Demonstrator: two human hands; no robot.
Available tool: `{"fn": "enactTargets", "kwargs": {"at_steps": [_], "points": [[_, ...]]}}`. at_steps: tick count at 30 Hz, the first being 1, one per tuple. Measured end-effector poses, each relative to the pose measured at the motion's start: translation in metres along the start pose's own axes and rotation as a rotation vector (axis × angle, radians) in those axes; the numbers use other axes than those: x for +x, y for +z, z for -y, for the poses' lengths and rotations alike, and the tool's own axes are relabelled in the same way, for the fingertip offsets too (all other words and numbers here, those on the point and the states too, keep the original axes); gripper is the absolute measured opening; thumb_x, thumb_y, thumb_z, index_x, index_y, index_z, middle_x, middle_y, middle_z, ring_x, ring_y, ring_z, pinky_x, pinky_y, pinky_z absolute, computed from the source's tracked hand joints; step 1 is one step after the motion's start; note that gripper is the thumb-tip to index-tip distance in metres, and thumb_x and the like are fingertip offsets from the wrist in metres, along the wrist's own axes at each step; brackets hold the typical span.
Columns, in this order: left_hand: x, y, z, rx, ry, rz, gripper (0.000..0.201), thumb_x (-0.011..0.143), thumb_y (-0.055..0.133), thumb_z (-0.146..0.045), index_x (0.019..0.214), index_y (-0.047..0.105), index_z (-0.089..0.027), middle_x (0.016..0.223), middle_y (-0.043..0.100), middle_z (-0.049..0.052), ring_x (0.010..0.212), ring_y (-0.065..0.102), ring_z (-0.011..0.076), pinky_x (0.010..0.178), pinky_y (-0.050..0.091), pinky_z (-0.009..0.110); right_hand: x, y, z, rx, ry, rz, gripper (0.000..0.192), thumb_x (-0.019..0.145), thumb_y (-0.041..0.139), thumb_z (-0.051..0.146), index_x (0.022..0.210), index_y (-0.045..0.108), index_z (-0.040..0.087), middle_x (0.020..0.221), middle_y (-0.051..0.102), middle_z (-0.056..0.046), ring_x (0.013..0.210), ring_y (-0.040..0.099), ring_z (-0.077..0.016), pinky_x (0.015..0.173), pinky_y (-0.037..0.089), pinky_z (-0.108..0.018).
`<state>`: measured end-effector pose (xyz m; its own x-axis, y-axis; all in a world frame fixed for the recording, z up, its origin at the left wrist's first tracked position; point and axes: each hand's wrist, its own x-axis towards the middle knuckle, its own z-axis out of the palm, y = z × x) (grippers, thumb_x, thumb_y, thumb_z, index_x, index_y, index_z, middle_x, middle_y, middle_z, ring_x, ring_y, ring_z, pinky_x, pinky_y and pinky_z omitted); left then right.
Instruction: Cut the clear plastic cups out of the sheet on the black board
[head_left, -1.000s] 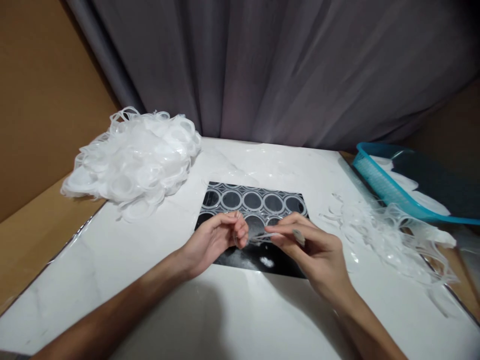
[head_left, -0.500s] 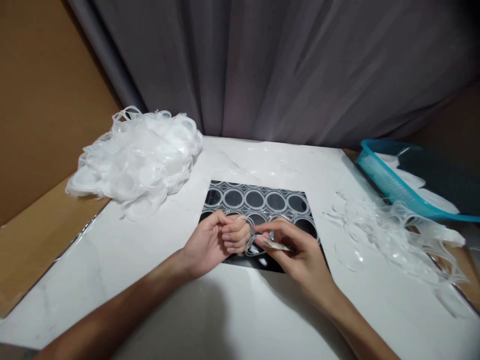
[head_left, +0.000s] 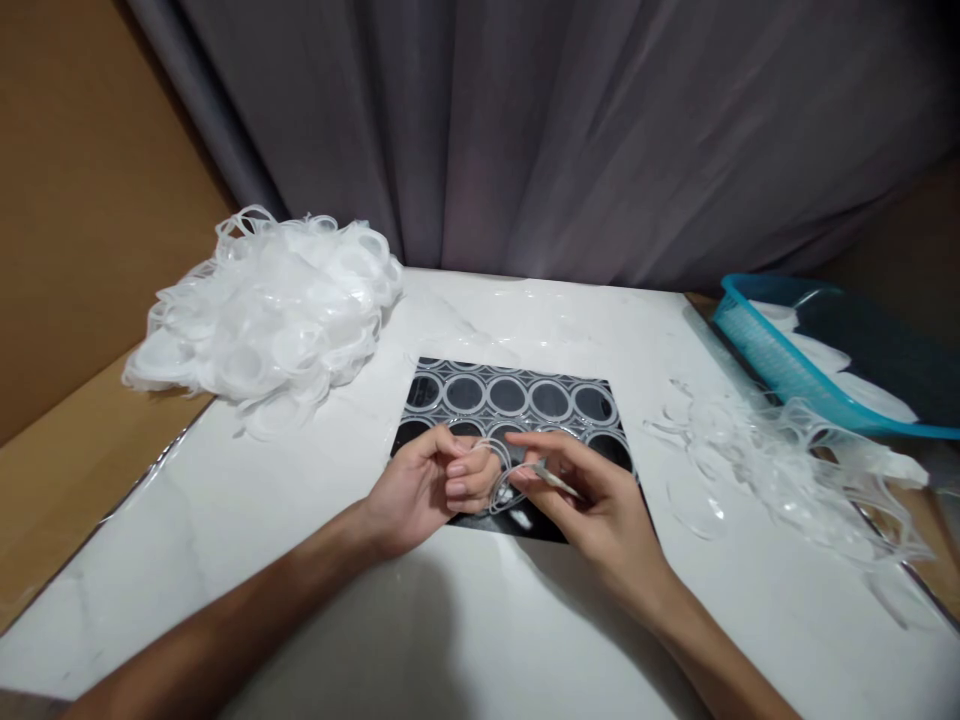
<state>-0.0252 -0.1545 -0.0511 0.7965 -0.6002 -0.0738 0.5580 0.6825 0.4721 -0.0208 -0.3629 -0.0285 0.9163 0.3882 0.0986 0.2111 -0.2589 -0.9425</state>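
My left hand (head_left: 442, 480) is closed, its fingers curled round the edge of a thin translucent plastic ring piece (head_left: 504, 498). My right hand (head_left: 592, 490) pinches a slim, pale tool (head_left: 559, 484) between thumb and fingers; its exact kind is hard to make out. The tool's tip end lies close to the ring piece, and I cannot tell whether they touch. Both hands are over the near part of a black mat (head_left: 540, 527). Across the mat's far part lies a clear sheet with rows of whitish rings (head_left: 507, 397).
A large heap of translucent ring pieces (head_left: 277, 310) stands at the back left. Clear plastic scraps (head_left: 780, 480) are strewn on the right. Beyond them is a blue basket (head_left: 780, 358) with white round pieces. A grey curtain (head_left: 525, 140) hangs behind the white table (head_left: 330, 620).
My right index finger has lifted and straightened slightly, and the pale tool has turned in the right hand. The left hand keeps its hold, and the view has shifted a little.
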Motion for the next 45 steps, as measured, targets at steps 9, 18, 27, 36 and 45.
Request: {"fn": "enactTargets", "kwargs": {"at_steps": [9,18,27,36,45], "points": [[-0.001,0.001,0.002,0.137,-0.003,0.018,0.025,0.083,0.051,-0.023,0.060,0.044,-0.017,0.056,0.034,-0.001,0.053,0.026,0.0107,0.057,0.028,0.024,-0.002,-0.002,0.004,-0.032,-0.103,0.046,0.018,0.099,0.069,0.027,0.116,0.074,0.031,0.085,0.056,-0.001,0.068,0.049,-0.0108,0.054,0.034,-0.027],[-0.002,-0.002,0.004,0.239,-0.005,0.025,0.023,0.084,0.054,-0.025,0.064,0.054,-0.014,0.057,0.039,0.001,0.054,0.032,0.0113,0.058,0.028,0.026,-0.002,-0.005,0.002,-0.008,-0.034,0.106,0.021,0.100,0.068,0.029,0.119,0.075,0.032,0.093,0.060,-0.002,0.071,0.049,-0.0109,0.056,0.034,-0.027],[-0.003,-0.003,0.003,0.231,-0.031,0.013,0.020,0.091,0.056,-0.024,0.081,0.068,-0.013,0.051,0.032,-0.003,0.049,0.028,0.0091,0.055,0.028,0.022,0.005,-0.002,0.004,0.039,0.116,0.201,0.022,0.099,0.067,0.043,0.103,0.074,0.022,0.090,0.061,-0.003,0.076,0.051,-0.0151,0.066,0.037,-0.032],[0.004,-0.002,0.006,0.166,0.064,-0.096,0.033,0.102,0.051,-0.031,0.088,0.073,-0.010,0.090,0.060,0.010,0.089,0.059,0.0179,0.087,0.049,0.029,0.006,-0.017,0.005,0.074,0.101,0.092,0.020,0.098,0.070,0.043,0.100,0.072,0.023,0.091,0.064,-0.001,0.082,0.055,-0.0144,0.070,0.040,-0.028],[0.005,0.004,0.005,0.016,0.093,-0.077,0.038,0.105,0.045,-0.033,0.097,0.073,-0.009,0.115,0.064,0.016,0.122,0.058,0.0286,0.118,0.039,0.051,0.010,-0.022,0.003,0.088,0.128,-0.011,0.024,0.094,0.074,0.044,0.100,0.072,0.020,0.094,0.067,-0.003,0.084,0.057,-0.0174,0.076,0.043,-0.030]]}}
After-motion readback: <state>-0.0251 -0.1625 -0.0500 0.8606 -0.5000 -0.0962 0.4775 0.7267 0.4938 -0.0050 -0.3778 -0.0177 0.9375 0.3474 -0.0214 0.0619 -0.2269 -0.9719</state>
